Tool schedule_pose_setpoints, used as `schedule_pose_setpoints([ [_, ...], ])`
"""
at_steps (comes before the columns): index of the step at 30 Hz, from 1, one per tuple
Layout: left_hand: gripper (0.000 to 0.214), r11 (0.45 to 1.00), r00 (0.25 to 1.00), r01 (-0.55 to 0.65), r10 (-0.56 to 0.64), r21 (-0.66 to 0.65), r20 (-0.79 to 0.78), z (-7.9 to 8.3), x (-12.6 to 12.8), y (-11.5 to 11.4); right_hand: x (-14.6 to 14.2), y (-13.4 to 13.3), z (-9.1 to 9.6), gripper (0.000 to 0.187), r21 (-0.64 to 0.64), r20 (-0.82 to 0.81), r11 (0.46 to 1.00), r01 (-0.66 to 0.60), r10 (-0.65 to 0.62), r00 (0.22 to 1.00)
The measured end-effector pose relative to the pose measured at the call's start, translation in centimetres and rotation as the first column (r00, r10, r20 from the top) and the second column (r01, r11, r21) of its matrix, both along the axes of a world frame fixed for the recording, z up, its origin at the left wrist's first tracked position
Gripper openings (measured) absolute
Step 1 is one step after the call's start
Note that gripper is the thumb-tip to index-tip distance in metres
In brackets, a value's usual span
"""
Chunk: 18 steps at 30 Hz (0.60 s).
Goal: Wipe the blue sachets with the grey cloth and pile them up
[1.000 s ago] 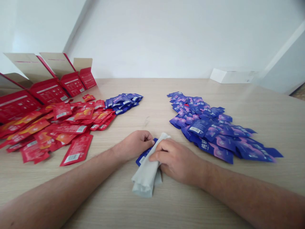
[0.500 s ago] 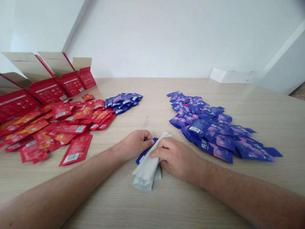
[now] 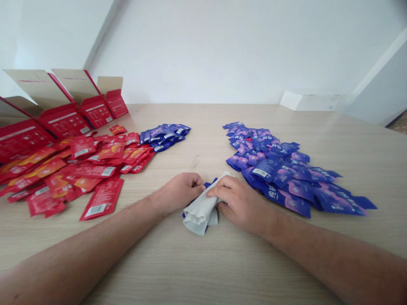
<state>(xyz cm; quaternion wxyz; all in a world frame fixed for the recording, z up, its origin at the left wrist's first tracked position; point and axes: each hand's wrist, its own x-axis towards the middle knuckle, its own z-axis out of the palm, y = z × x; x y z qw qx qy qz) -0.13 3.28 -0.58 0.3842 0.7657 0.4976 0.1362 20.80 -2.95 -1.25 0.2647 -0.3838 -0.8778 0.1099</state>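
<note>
Bunched in the fingers of my right hand (image 3: 237, 201) is a pale folded cloth (image 3: 203, 207). It lies over a blue sachet (image 3: 207, 185) on the table, and only small parts of the sachet's edges show beneath it. My left hand (image 3: 183, 191) rests at the sachet's upper left edge, thumb and fingers pinched together on it. A fanned heap of blue and purple sachets (image 3: 280, 169) lies just right of my right hand. Beyond my left hand sits a smaller pile of blue sachets (image 3: 163, 136).
Red and orange sachets (image 3: 95, 169) spread over the left of the wooden table (image 3: 178, 271). Behind them stand several open red cartons (image 3: 66, 120) with raised flaps. A white box (image 3: 308, 101) lies at the back right, near the wall.
My right hand has moved the cloth up and slightly right along the sachet, covering more of it. My left hand has stayed nearly still.
</note>
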Motion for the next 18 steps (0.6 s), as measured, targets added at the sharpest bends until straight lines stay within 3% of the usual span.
schedule_pose_setpoints([
  [5, 0.029, 0.999, 1.0, 0.021, -0.021, 0.04, 0.001, 0.17, 0.03, 0.04, -0.33, -0.39, -0.07, 0.032, 0.005, 0.004, 0.984, -0.18, 0.18, 0.984],
  [11, 0.031, 1.0, 1.0, -0.002, 0.002, -0.015, 0.011, -0.02, 0.01, -0.08, 0.08, 0.06, -0.02, 0.037, 0.006, -0.005, 0.999, -0.04, 0.04, 0.999],
  [16, 0.028, 0.999, 1.0, 0.017, -0.017, 0.05, 0.007, -0.11, -0.11, 0.1, -0.19, -0.21, 0.06, 0.034, 0.008, 0.006, 0.988, -0.155, 0.155, 0.988],
  [18, 0.03, 0.999, 1.0, 0.013, -0.014, 0.039, 0.008, -0.2, -0.13, 0.16, -0.1, -0.09, 0.07, 0.035, 0.004, 0.0, 0.993, -0.12, 0.12, 0.993],
])
